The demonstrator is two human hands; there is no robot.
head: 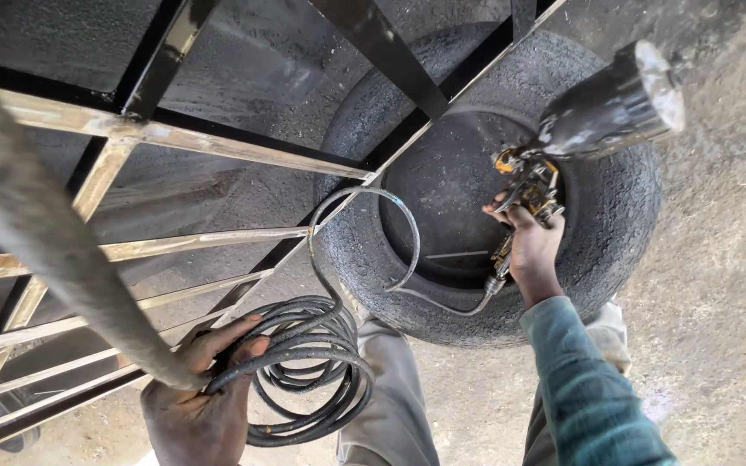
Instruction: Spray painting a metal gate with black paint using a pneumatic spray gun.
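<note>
Seen from above, with the old tyre (623, 224) lying flat on the dusty ground as the landmark

Right hand (530, 250) over the tyre's dark centre hole, fingers (501, 207) wrapped tight around the grip of a spray gun (533, 185); trigger finger position not clear. Gun's cup (615, 108) tilted up and away toward the tyre's far rim, so the gun's long axis runs from the hand near the middle of the tyre outward to the upper right

Thin grey air hose (364, 203) leaving the gun's base just below the hand, curving in a loop over the tyre's left wall, then dropping off the tyre to the near-left side

Left hand (196, 406) well clear of the tyre, down to its lower left, fingers (235, 332) curled shut around a coil of hose (317, 371), several turns gathered together

Metal gate frame (218, 142) with bare and black-painted bars resting across the tyre's left and far side, slanting away to the left

Right hand clearly the nearer one to the gun and to the frame's bars over the tyre; left hand only tending the slack. Grey trousers (390, 397) at the tyre's near edge
</note>
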